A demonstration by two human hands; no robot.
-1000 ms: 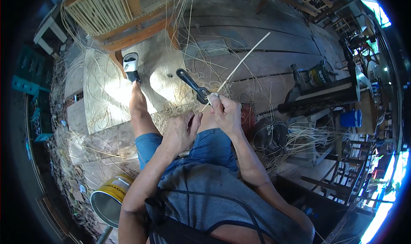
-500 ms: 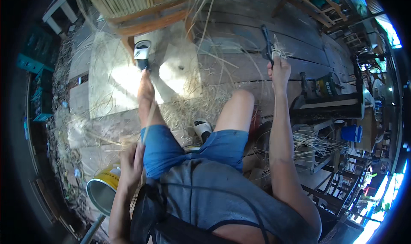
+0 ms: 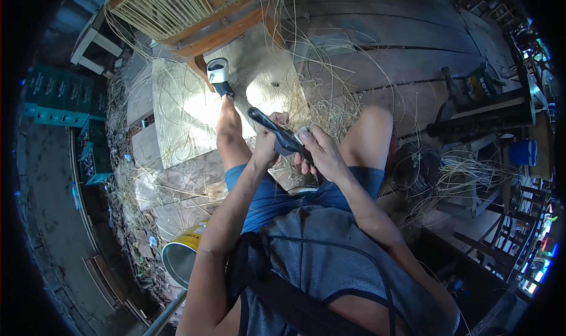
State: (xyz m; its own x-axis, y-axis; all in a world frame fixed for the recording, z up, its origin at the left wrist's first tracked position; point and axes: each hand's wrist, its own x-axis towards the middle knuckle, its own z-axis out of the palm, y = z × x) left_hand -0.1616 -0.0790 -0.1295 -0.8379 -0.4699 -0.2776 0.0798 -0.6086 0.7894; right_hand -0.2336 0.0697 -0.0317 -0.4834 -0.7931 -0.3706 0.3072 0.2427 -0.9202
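Observation:
A long, dark tool with a slim black handle and a wider grey-black part lies slantwise between my hands, in front of my lap. My left hand is closed around its middle, close below the handle end. Around the lower end, my right hand is closed, with the thumb on top. The fingers hide that end, so its exact kind cannot be made out. Beneath my hands, thin pale shavings litter the floor.
A wooden chair with a slatted seat stands ahead, left. A yellow can sits by my left arm. At right are a bundle of cane strips, a blue container and a black bench. Green crates stand far left.
My right hand has come in from the far right with the dark tool. My left hand has moved up and right from beside the can, and now grips the tool too. The view has shifted.

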